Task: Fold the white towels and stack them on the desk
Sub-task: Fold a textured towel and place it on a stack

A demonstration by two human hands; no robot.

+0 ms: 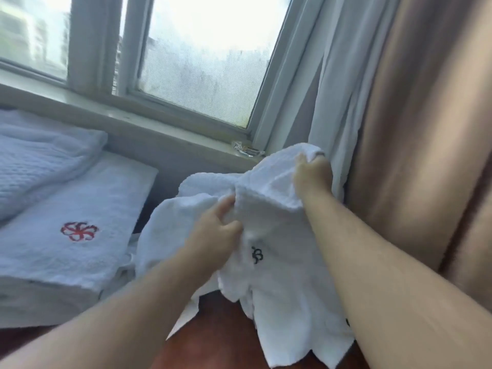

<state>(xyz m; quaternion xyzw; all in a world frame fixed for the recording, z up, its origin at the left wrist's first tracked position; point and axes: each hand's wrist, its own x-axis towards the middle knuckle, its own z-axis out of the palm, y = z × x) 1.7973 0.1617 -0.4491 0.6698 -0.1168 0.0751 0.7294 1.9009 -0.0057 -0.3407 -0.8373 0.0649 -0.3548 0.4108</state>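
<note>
Two hands grip one white towel (269,209); left (215,230) below right (311,174).

- No words or numbers can be read.
- A red embroidered pinwheel-flower emblem (79,231) stands on the folded white towel (87,209) at nine o'clock.
- A small dark embroidered emblem (257,254), its form unclear, stands on the held white towel (277,225) near centre.

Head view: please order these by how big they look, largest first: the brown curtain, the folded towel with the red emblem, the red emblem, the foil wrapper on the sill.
1. brown curtain
2. folded towel
3. red emblem
4. foil wrapper; blurred, looks only slightly smaller than the emblem, so this order is unsure.
</note>
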